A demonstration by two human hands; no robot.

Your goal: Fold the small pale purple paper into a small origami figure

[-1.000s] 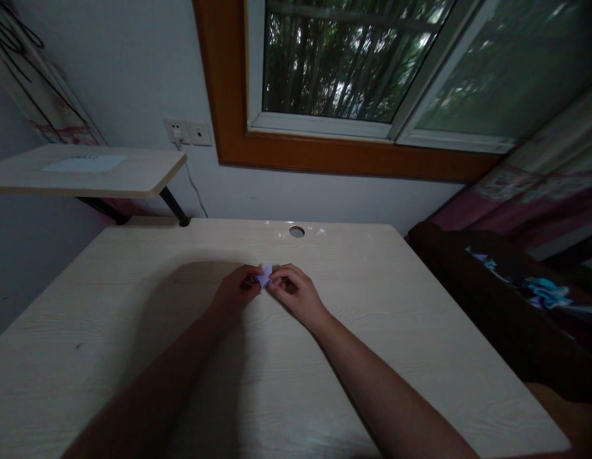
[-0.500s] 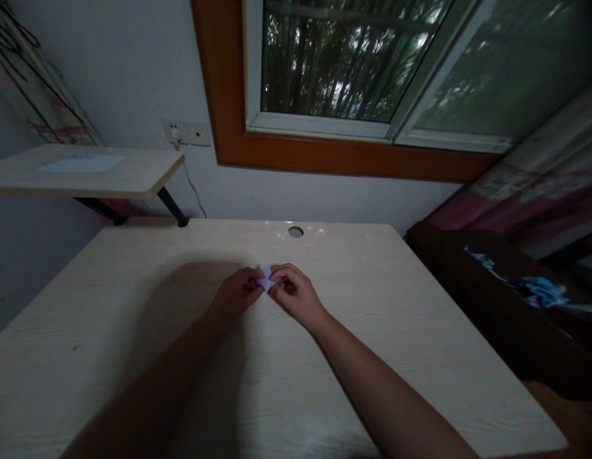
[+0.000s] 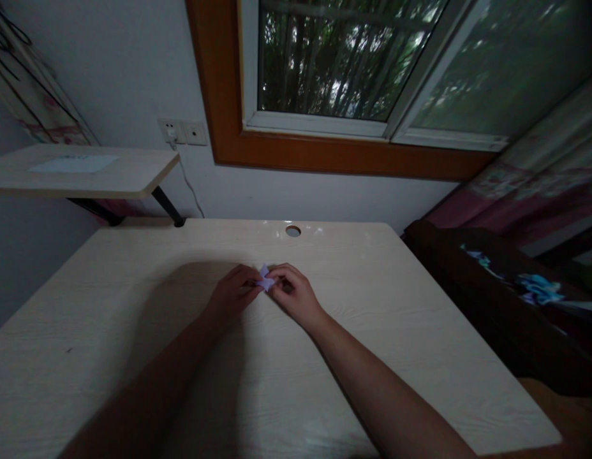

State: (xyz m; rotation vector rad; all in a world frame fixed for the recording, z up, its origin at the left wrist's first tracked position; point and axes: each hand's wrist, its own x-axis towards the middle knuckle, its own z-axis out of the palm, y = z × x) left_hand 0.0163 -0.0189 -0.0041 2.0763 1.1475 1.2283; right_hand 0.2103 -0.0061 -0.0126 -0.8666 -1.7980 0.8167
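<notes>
A small piece of folded pale purple paper (image 3: 265, 280) with pointed corners is held between both hands, over the middle of the light wood desk (image 3: 396, 357). My left hand (image 3: 233, 290) pinches its left side with thumb and fingers. On the other side, my right hand (image 3: 296, 294) grips the right edge between thumb and forefinger, its fingers curled. Parts of the paper are covered by the fingertips, so its full shape does not show.
A round cable hole (image 3: 293, 231) lies near the desk's back edge. At the left, a raised shelf (image 3: 133, 182) on black legs carries a white sheet (image 3: 76, 164). Wall sockets (image 3: 181, 132) sit behind. Beyond the right edge is dark furniture (image 3: 468, 287) with blue cloth (image 3: 540, 289) on it.
Both hands stay at the paper with only slight finger movement. The left fingers have shifted a little, and more of the paper shows. The whole view has moved slightly.
</notes>
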